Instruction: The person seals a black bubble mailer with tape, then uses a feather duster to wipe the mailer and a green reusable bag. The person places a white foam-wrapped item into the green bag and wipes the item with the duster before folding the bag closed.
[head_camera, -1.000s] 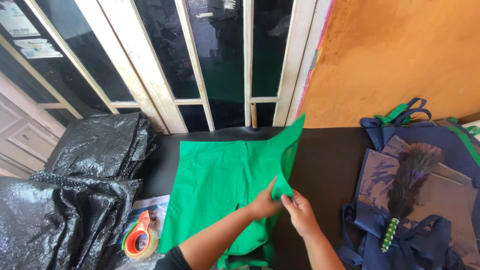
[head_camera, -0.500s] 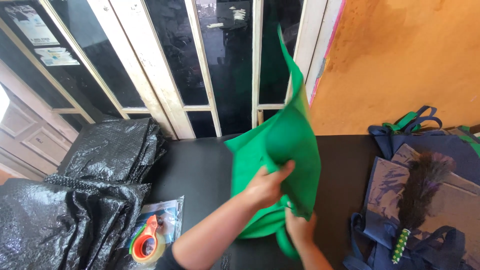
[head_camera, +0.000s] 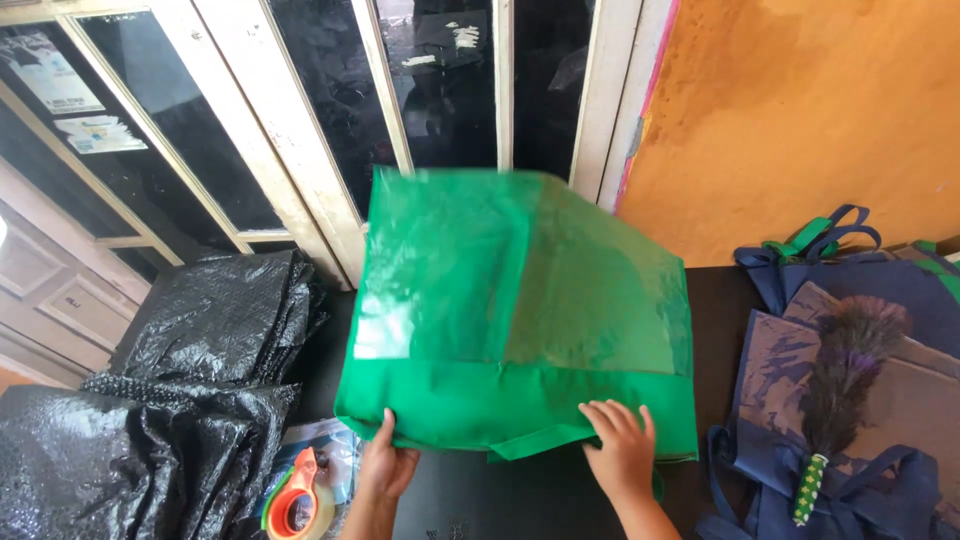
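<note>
A green fabric bag (head_camera: 500, 320) with a glossy see-through panel on its upper part is held up over a black table (head_camera: 530, 495), its far edge raised and blurred. My left hand (head_camera: 385, 462) grips its near left corner. My right hand (head_camera: 622, 450) presses on the near edge, right of a green handle loop (head_camera: 540, 442).
Crumpled black plastic sheets (head_camera: 170, 390) lie piled at the left. An orange tape dispenser (head_camera: 298, 505) sits at the near left. Navy bags (head_camera: 850, 400) with a feather duster (head_camera: 840, 390) on them lie at the right. Window panes (head_camera: 440, 90) and an orange wall (head_camera: 800, 110) stand behind.
The green bag, first lying flat, was lifted upright and then spread wide facing me. My hands moved from its middle to its near edge, apart.
</note>
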